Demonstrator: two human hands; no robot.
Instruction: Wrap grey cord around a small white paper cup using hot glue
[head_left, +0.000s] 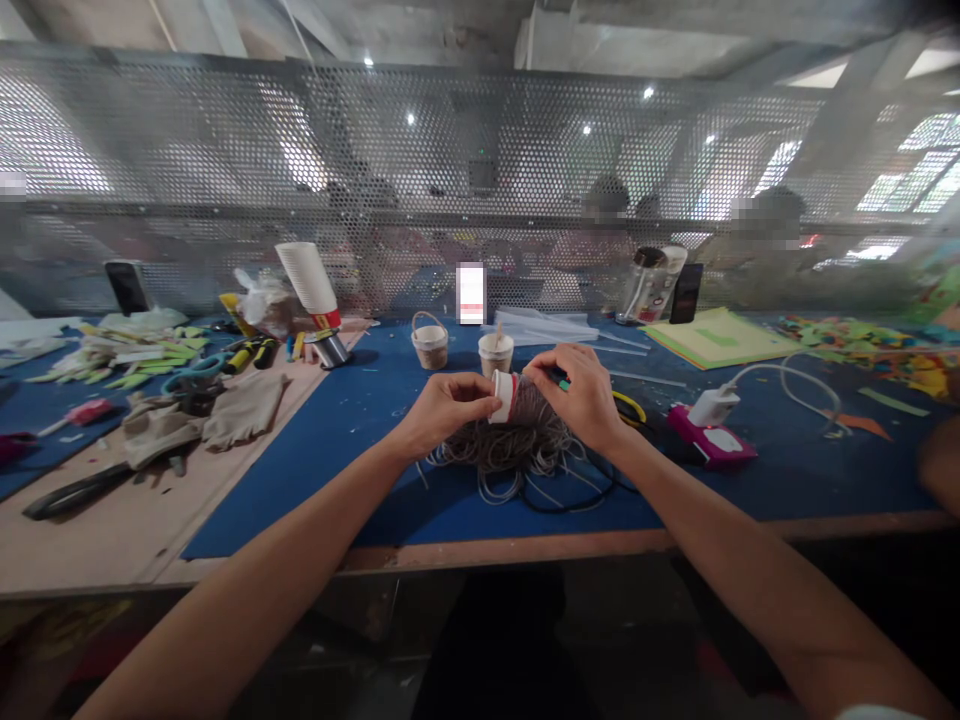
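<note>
Between my hands, a white paper cup (503, 399) with a red band lies tilted on its side, its lower part wound with grey-brown cord (531, 402). My left hand (456, 408) pinches the cup near its rim. At the wound end, my right hand (576, 388) is closed with its fingertips on the cord; a small green thing (563, 384) shows under the fingers, too small to name. A loose heap of the same cord (506, 450) lies below the cup. Just behind stand a small cord-wrapped basket (430, 346) with a handle and another wrapped cup (496, 350).
A stack of paper cups (306, 275) leans on a metal tin (330, 349) at the left. Gloves (244, 410), scissors (191, 372) and paper scraps lie beyond. To the right are yellow-handled pliers (630, 408), a pink power block (716, 440) and coloured sheets (720, 338). A mesh screen (465, 150) rises behind.
</note>
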